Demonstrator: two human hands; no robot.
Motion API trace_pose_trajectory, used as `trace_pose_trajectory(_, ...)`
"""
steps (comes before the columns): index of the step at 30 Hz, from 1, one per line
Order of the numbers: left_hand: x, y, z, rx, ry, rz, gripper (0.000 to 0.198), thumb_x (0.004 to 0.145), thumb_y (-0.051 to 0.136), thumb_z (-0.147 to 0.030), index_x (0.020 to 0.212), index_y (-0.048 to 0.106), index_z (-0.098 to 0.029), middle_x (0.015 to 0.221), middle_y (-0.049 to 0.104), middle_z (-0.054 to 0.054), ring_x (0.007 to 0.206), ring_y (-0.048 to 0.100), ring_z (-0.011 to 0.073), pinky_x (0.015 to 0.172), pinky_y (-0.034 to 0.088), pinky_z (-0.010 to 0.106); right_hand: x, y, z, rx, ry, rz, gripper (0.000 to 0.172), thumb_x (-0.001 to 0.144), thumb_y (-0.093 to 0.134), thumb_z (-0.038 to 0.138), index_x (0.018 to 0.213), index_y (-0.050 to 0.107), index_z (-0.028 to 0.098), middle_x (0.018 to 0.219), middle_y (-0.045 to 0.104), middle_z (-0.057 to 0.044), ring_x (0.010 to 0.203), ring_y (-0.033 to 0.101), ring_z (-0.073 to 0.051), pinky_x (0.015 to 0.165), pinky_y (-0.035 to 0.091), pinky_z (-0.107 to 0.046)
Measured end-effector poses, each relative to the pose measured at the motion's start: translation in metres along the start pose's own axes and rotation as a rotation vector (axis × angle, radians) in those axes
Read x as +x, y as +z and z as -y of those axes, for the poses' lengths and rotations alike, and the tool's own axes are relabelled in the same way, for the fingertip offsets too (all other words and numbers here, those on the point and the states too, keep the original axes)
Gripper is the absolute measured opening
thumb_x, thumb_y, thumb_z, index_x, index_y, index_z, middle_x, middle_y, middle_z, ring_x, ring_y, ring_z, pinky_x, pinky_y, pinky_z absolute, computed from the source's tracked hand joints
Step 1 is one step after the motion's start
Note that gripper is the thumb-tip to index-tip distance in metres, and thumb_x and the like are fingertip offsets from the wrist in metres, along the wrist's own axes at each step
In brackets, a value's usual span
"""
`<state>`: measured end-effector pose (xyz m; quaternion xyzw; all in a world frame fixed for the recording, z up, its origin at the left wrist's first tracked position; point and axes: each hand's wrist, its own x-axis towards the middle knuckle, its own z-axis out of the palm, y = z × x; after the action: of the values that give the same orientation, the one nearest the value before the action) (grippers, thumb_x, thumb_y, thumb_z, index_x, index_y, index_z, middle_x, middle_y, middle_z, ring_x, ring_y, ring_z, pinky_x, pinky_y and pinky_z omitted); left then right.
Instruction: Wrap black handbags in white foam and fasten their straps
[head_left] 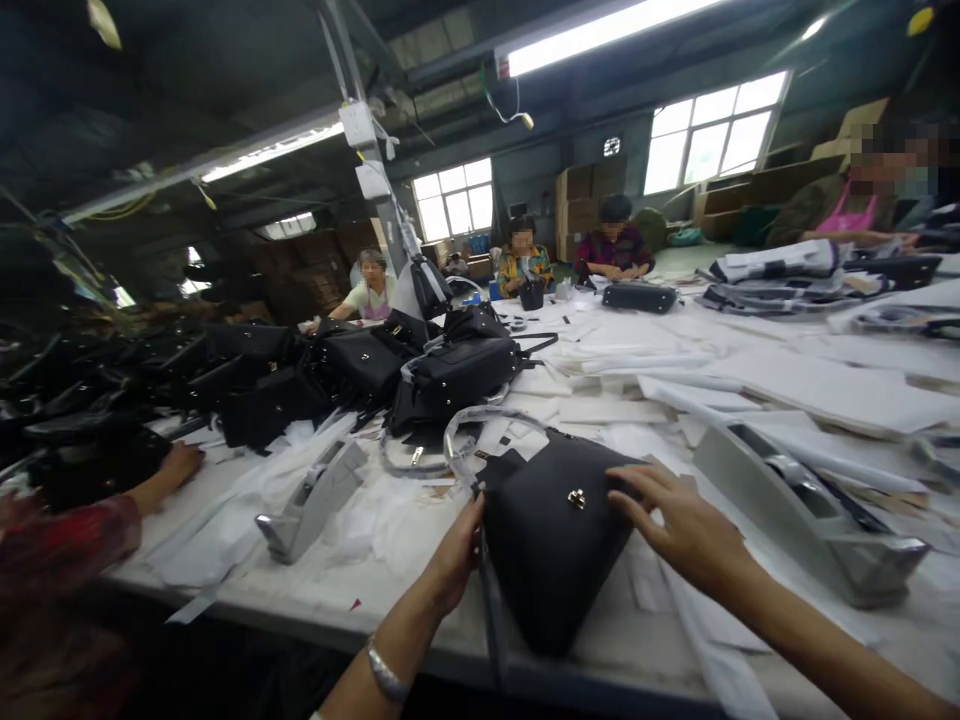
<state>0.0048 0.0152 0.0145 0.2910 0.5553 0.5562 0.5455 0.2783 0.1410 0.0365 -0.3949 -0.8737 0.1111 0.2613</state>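
Note:
A black handbag [559, 540] with a gold-coloured clasp [576, 498] stands tilted at the table's front edge. Its handle [491, 415] is wrapped in clear plastic and lies over behind it. My left hand [454, 560], with a silver bracelet at the wrist, is closed on the bag's left edge; some of its fingers are hidden behind the bag. At the upper right corner, my right hand [682, 515] grips the bag with thumb and bent fingers. A grey tape dispenser [810, 510] sits right of my right hand.
Another tape dispenser [315, 500] stands to the left, near a co-worker's hand [180, 465] and red sleeve [71, 535]. Black bags [457, 370] are piled behind and to the left. White paper sheets [817, 370] cover the right side. Several people sit across the table.

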Motion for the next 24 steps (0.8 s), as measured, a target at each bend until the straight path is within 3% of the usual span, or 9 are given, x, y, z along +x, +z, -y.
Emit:
trace_pose_trajectory(4, 0.018, 0.009, 0.021, 0.005, -0.114, -0.027, 0.063, 0.085, 0.051, -0.071, 0.131, 0.059, -0.03, 0.134, 0.063, 0.005, 0.108, 0.064, 0.0252, 0.082, 0.05, 0.033, 0.047, 0.025, -0.04, -0.1, 0.077, -0.191, 0.05, 0.095, 0.045, 0.052, 0.128, 0.064, 0.02, 0.143, 0.052, -0.013, 0.131, 0.049, -0.036, 0.11, 0.041, -0.055)
trace_pose_trajectory(8, 0.026, 0.013, 0.024, 0.046, -0.078, -0.071, 0.062, 0.086, 0.052, -0.068, 0.13, 0.059, -0.025, 0.127, 0.066, 0.01, 0.099, 0.067, 0.0259, 0.08, 0.053, 0.038, 0.066, 0.04, -0.057, 0.107, 0.237, -0.123, 0.058, 0.095, 0.042, 0.055, 0.134, 0.059, 0.017, 0.136, 0.057, -0.016, 0.131, 0.052, -0.031, 0.109, 0.043, -0.047)
trace_pose_trajectory(11, 0.029, 0.005, 0.01, 0.101, 0.04, -0.112, 0.054, 0.09, 0.05, -0.062, 0.129, 0.061, -0.026, 0.133, 0.064, 0.008, 0.11, 0.065, 0.0257, 0.093, 0.05, 0.04, 0.046, 0.026, -0.044, 0.199, 0.221, -0.073, 0.055, 0.092, 0.047, 0.056, 0.13, 0.062, 0.019, 0.129, 0.062, -0.015, 0.122, 0.058, -0.028, 0.098, 0.053, -0.042)
trace_pose_trajectory(14, 0.031, -0.013, -0.007, 0.19, 0.14, -0.135, 0.052, 0.09, 0.051, -0.058, 0.122, 0.067, -0.02, 0.128, 0.068, 0.008, 0.116, 0.063, 0.0272, 0.103, 0.045, 0.041, 0.008, 0.002, -0.023, 0.169, 0.133, 0.01, 0.048, 0.093, 0.047, 0.057, 0.125, 0.065, 0.026, 0.122, 0.066, -0.01, 0.099, 0.068, -0.025, 0.082, 0.059, -0.038)
trace_pose_trajectory(16, 0.03, -0.028, -0.016, 0.285, 0.178, -0.142, 0.049, 0.085, 0.061, -0.056, 0.114, 0.071, -0.017, 0.125, 0.069, 0.01, 0.119, 0.06, 0.0311, 0.106, 0.043, 0.045, -0.018, -0.011, -0.011, 0.088, 0.074, 0.061, 0.044, 0.094, 0.048, 0.056, 0.123, 0.067, 0.029, 0.118, 0.068, -0.008, 0.092, 0.07, -0.024, 0.082, 0.059, -0.041)
trace_pose_trajectory(19, 0.017, -0.045, -0.031, 0.442, 0.244, -0.206, 0.048, 0.073, 0.075, -0.047, 0.112, 0.073, -0.018, 0.131, 0.066, 0.01, 0.135, 0.047, 0.0355, 0.115, 0.031, 0.049, -0.045, -0.02, 0.001, -0.032, -0.064, 0.037, 0.045, 0.094, 0.052, 0.052, 0.128, 0.065, 0.026, 0.126, 0.067, -0.01, 0.115, 0.063, -0.031, 0.099, 0.052, -0.049)
trace_pose_trajectory(21, 0.0, -0.045, -0.042, 0.521, 0.286, -0.246, 0.053, 0.073, 0.076, -0.047, 0.12, 0.07, -0.022, 0.131, 0.066, 0.008, 0.138, 0.044, 0.0346, 0.118, 0.026, 0.048, -0.052, -0.02, 0.007, -0.071, -0.206, 0.031, 0.054, 0.091, 0.058, 0.051, 0.139, 0.056, 0.025, 0.14, 0.058, -0.011, 0.13, 0.053, -0.033, 0.108, 0.045, -0.054)
trace_pose_trajectory(23, -0.021, -0.036, -0.051, 0.638, 0.361, -0.166, 0.054, 0.08, 0.071, -0.048, 0.13, 0.064, -0.028, 0.13, 0.067, 0.005, 0.134, 0.05, 0.0311, 0.118, 0.028, 0.046, -0.048, -0.016, 0.014, -0.1, -0.334, 0.072, 0.068, 0.088, 0.064, 0.05, 0.148, 0.045, 0.026, 0.152, 0.045, -0.011, 0.14, 0.041, -0.034, 0.114, 0.037, -0.057)
trace_pose_trajectory(24, -0.031, -0.028, -0.053, 0.748, 0.43, -0.056, 0.056, 0.083, 0.068, -0.049, 0.135, 0.06, -0.031, 0.133, 0.065, 0.004, 0.133, 0.051, 0.0298, 0.118, 0.028, 0.045, -0.044, -0.014, 0.016, -0.115, -0.385, 0.099, 0.074, 0.086, 0.067, 0.05, 0.151, 0.04, 0.026, 0.156, 0.04, -0.01, 0.143, 0.036, -0.034, 0.115, 0.033, -0.059)
